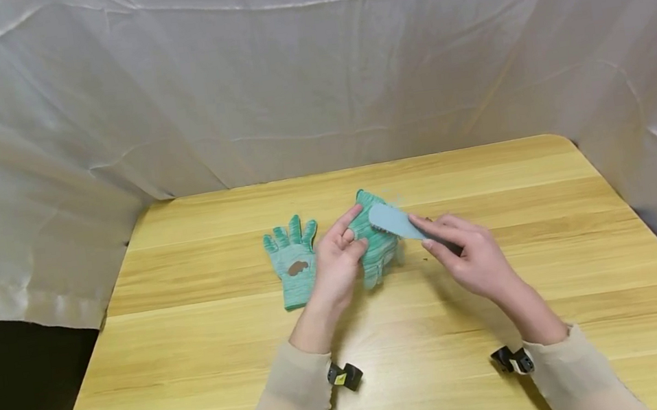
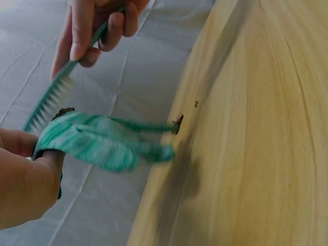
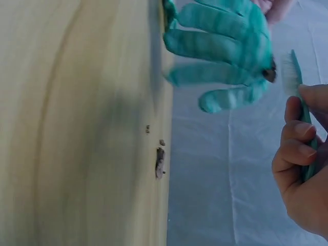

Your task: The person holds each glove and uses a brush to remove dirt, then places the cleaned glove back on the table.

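Observation:
My left hand (image 1: 336, 259) pinches a green-and-white knitted glove (image 1: 379, 245) by its cuff end, its fingers hanging loosely above the table. A brown patch of dirt (image 3: 269, 73) shows on this glove in the right wrist view. In my right hand (image 1: 475, 255) is a blue-green brush (image 1: 393, 219), gripped by its handle with white bristles (image 2: 51, 100) facing the glove. The brush head overlaps the glove in the head view. To the left, a matching glove (image 1: 297, 291) lies flat on the table, fingers away from me, with a brown stain (image 1: 297, 268) on it.
Brown crumbs (image 3: 160, 163) lie on the wooden table (image 1: 199, 360) below the held glove. A pale grey curtain (image 1: 312, 82) hangs behind the table and along its sides. Small black cameras (image 1: 345, 376) are strapped at both wrists.

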`<state>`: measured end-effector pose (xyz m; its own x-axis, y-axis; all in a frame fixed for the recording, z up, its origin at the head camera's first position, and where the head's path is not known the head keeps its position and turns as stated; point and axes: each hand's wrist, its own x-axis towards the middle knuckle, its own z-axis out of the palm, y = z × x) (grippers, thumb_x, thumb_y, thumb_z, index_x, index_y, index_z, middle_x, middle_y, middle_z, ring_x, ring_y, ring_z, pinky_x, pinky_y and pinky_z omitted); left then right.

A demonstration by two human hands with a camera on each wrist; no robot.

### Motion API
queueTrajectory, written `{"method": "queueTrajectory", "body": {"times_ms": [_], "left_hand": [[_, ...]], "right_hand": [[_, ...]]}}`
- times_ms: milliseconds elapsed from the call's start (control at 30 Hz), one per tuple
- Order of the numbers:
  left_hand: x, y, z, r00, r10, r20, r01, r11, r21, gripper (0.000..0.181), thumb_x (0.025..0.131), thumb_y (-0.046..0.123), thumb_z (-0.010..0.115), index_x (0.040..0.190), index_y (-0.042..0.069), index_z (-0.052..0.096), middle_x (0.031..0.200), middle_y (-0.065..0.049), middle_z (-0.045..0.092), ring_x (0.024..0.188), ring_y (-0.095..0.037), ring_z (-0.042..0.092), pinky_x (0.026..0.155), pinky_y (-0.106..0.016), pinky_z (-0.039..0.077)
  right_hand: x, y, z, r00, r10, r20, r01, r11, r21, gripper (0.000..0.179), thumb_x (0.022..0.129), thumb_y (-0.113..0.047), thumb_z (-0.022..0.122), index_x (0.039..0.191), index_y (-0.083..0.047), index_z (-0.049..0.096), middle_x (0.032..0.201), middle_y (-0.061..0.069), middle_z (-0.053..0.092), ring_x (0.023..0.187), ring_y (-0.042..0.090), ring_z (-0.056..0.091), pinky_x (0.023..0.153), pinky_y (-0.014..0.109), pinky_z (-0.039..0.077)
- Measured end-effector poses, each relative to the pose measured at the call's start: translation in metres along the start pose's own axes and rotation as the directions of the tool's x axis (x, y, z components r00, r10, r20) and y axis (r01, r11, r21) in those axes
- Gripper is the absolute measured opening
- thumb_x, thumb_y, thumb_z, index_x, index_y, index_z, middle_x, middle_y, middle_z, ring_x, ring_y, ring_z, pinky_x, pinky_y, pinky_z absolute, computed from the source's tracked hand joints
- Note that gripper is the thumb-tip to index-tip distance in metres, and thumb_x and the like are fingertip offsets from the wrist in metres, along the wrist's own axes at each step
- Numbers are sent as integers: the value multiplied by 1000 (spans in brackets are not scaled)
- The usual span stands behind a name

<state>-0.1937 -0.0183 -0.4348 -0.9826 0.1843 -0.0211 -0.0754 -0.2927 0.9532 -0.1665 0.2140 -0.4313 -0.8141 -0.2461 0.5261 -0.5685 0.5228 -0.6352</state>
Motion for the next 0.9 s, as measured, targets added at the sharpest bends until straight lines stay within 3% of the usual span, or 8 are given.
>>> {"method": "queueTrajectory", "body": {"times_ms": [167,433,900], "left_hand": [[0,2,-1,1000,4,-4,-4,997,-79,60,95,-13,53,151,10,54,70,9,25,55,-4,23,49,-16,23],[1,4,-3,1000,3,18,0,982,-188,61,94,-15,53,152,5,52,68,10,28,56,-4,23,51,-15,24],[2,5,-7,1000,-2,12,5,979,-202,60,94,-17,52,150,2,53,66,11,30,57,-4,24,52,-15,26]], "right_hand": [[-1,5,3,1000,-28,8,29,996,-90,43,91,4,75,132,-6,71,91,2,71,60,5,41,52,22,39],[-2,10,-2,1000,-7,5,7,997,-80,44,90,6,74,132,-6,70,94,3,73,59,6,41,51,21,38],[-1,14,-8,995,64,73,-59,996,-67,41,96,-1,71,136,-9,69,97,3,73,59,8,42,53,25,39]]}}
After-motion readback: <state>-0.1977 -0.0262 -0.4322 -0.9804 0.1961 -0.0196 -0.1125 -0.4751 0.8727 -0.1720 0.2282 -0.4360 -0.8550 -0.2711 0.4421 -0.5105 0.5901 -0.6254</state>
